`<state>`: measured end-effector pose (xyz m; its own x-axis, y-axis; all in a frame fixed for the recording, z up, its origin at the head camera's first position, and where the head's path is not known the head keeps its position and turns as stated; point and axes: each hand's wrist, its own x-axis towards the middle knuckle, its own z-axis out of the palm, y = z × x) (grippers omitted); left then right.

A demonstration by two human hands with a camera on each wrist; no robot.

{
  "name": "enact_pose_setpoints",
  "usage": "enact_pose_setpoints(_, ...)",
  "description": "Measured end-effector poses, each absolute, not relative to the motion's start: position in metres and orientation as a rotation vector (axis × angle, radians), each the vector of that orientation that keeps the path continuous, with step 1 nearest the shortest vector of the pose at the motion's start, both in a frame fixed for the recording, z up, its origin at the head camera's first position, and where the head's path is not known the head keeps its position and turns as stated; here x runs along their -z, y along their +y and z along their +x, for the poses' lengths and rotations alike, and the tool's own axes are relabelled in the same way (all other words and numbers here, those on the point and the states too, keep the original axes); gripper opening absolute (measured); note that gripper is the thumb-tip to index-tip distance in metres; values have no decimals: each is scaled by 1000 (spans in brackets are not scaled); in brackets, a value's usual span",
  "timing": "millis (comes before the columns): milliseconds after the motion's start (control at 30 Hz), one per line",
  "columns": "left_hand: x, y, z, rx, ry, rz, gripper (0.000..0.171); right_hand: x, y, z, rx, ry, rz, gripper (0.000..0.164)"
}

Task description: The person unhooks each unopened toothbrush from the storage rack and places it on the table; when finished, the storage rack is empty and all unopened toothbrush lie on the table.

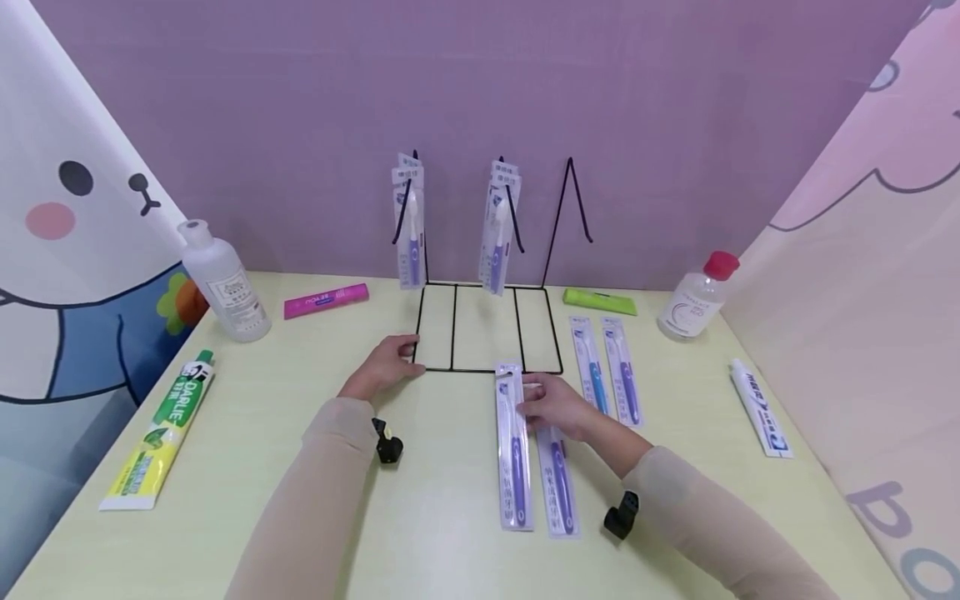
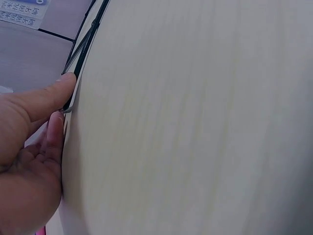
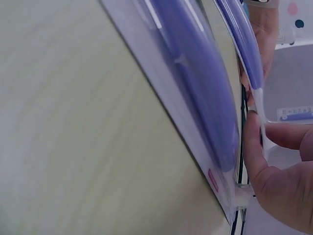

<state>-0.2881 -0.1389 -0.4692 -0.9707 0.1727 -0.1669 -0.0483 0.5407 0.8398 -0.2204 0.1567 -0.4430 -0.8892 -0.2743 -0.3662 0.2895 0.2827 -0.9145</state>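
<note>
Now, the pale table [image 1: 438,508] fills the low part of the head view, and the black wire rack [image 1: 453,329] stands on it near the middle. Up top, hanging packs [image 1: 412,242] dangle from its hooks [image 1: 402,211]. The purple toothbrush pack [image 1: 515,467] is just right of the middle, low down, with its top over the rack's front wire. A second purple pack [image 1: 559,492] is just to its right, partly under the right hand [image 1: 558,406]. That hand pinches the first pack by its upper right edge. The left hand [image 1: 387,364], left of the middle, pinches the rack's front left corner. A snug hold there should stop the rack from sliding or tipping. A soft but firm pinch near the pack's top should stop it from swinging, and too hard a squeeze could bend it. Best to lift just one pack, with the fingertips away from the second.
</note>
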Motion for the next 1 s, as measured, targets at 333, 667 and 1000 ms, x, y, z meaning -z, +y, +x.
enact_pose_setpoints(333,469,-140,-288,-1392,2552,71,63,437,153,-216,1288,2333,35,58)
enact_pose_setpoints(667,471,-138,-287,-1417,2535,77,63,419,156,-224,950,2507,-113,57)
enact_pose_setpoints(1000,472,-138,-287,-1402,2556,86,62,365,146,-295,1329,2739,-296,42)
